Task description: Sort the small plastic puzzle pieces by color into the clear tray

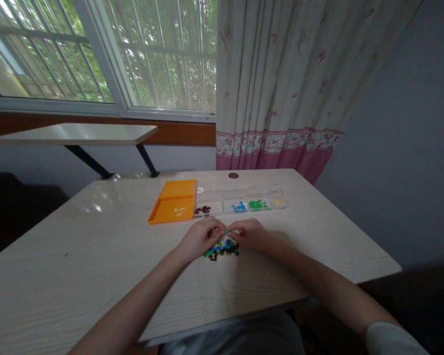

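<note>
My left hand (202, 237) and my right hand (250, 233) meet over the table, fingertips pinched together on a small green piece (226, 230). Under and just in front of them lies a loose heap of small coloured pieces (222, 249), blue, green and dark brown. Beyond the hands stands a clear sorting tray (244, 197) with brown, blue, green and yellow pieces in separate compartments. An open orange box (173, 202) with a few white pieces sits to its left.
The pale wood table (96, 256) reaches to a round cable hole (233, 175) at the back. Behind it are a narrow shelf (74, 133), a barred window and a patterned curtain (281, 98). A grey wall is on the right.
</note>
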A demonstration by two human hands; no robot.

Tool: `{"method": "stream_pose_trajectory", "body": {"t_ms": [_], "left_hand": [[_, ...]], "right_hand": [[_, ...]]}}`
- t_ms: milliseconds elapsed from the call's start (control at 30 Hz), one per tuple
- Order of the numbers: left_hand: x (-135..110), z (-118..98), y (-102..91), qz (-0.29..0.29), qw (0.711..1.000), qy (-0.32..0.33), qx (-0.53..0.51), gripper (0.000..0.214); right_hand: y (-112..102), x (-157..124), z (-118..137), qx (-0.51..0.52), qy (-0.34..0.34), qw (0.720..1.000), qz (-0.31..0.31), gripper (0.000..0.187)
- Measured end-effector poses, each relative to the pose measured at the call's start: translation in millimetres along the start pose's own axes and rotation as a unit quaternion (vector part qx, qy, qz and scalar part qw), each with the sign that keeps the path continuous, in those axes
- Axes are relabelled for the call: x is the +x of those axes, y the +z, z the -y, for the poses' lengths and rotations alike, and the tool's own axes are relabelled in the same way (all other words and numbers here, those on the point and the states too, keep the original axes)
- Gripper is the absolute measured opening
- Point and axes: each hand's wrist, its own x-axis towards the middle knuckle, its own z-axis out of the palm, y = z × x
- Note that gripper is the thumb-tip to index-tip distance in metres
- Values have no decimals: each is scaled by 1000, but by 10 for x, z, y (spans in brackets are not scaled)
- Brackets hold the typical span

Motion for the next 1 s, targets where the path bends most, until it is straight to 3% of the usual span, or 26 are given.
{"method": "stream_pose_trajectory", "body": {"t_ms": [233, 367, 533, 1000], "left_hand": [[3, 2, -34, 41, 998, -44, 8, 21], [-6, 55, -84, 87, 993, -40, 70, 18], [-16, 100, -115, 128, 986, -20, 106, 20], [-33, 109, -148, 132, 983, -6, 131, 24]], "right_hand": [[-49, 10, -64, -31, -6, 999, -15, 21], [-153, 38, -132, -40, 28, 993, -105, 25], [-294, 42, -151, -51, 11, 978, -201, 29], [-286, 38, -152, -61, 22, 972, -224, 29]]}}
